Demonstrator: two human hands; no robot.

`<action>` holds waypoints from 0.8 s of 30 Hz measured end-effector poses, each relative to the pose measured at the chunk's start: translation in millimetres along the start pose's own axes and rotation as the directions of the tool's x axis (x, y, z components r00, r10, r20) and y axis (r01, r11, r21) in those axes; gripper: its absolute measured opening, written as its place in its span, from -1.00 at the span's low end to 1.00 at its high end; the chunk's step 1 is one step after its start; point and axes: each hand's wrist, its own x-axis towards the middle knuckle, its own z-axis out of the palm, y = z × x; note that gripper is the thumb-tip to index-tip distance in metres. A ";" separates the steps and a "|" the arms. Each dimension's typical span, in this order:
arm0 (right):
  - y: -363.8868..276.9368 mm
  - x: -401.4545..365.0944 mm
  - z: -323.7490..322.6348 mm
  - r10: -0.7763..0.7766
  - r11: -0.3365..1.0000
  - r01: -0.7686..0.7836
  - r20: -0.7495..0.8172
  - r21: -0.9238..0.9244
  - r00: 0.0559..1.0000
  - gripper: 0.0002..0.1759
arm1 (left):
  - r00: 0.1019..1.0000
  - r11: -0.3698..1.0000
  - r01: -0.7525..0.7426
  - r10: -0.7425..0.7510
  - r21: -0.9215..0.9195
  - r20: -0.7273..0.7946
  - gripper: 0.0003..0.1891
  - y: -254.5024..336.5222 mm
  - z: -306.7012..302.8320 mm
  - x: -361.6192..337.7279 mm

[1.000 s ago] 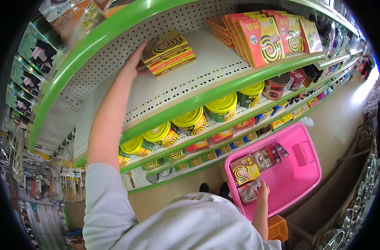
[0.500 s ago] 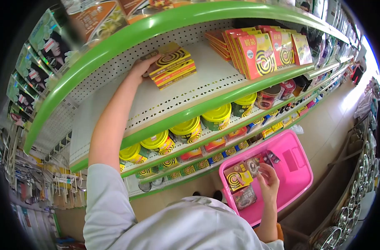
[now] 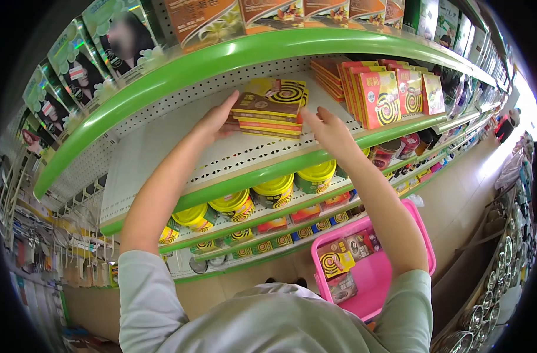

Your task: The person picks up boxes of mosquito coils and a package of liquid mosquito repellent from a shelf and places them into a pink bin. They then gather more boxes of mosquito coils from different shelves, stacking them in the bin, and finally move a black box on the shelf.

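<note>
A stack of mosquito coil boxes (image 3: 268,110), yellow, brown and red with spiral prints, sits on the white perforated shelf (image 3: 162,156). My left hand (image 3: 218,119) grips the stack's left end, fingertips partly hidden behind it. At the right end, my right hand (image 3: 329,130) has bent fingers against the box edges. The top boxes lie slightly out of line with those below. Farther right on this shelf, upright pink and yellow coil boxes (image 3: 379,100) stand in rows, beside a flat pile of orange boxes (image 3: 327,79).
A pink basket (image 3: 374,294) with several boxes inside stands on the floor below my right arm. Yellow-lidded tubs (image 3: 273,187) line the shelf beneath. The green shelf edge (image 3: 257,156) runs under my forearms, and another green-edged shelf (image 3: 221,53) overhangs the stack.
My right hand has risen from above the pink basket to the stack's right end. The stack has turned straighter and shifted slightly right, with my left hand still at its left end.
</note>
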 end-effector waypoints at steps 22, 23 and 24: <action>-32.5 -51.6 -3.6 -0.062 0.727 0.066 -0.029 0.683 0.998 -0.45 | 0.906 0.828 -0.424 0.380 -0.366 -0.188 -0.55 6.5 71.8 -92.7; -25.4 -65.8 -5.5 -0.006 0.727 0.033 -0.042 0.685 0.999 -0.45 | 0.873 0.773 -0.487 0.439 -0.406 -0.212 -0.60 -2.6 82.5 -103.5; -16.6 -81.1 -7.8 -0.062 0.738 0.134 -0.131 0.662 0.989 -0.41 | 0.897 0.798 -0.439 0.414 -0.414 -0.153 -0.60 -13.9 94.0 -112.5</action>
